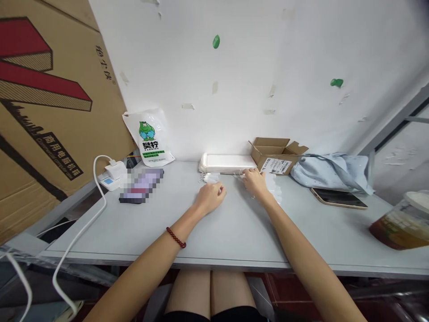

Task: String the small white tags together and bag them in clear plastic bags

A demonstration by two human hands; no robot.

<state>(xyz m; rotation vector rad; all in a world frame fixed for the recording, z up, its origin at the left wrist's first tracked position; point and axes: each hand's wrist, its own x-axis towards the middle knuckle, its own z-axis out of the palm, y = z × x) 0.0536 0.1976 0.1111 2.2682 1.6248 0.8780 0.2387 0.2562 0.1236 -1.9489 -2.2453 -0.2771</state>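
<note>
My left hand rests on the grey desk with its fingers curled in. Just beyond its knuckles lie small whitish, translucent pieces with thin strings or loops; whether the hand holds anything is hidden. My right hand reaches farther forward, palm down, fingers bent and closed. A thin whitish piece with a string shows at its fingertips. More flat whitish pieces lie spread beside and partly under that hand.
Behind the hands stand a stack of flat white boards and an open cardboard box. To the right are a light blue cloth bag, a phone and a drink cup. Leftward are another phone, a charger and a plastic bag.
</note>
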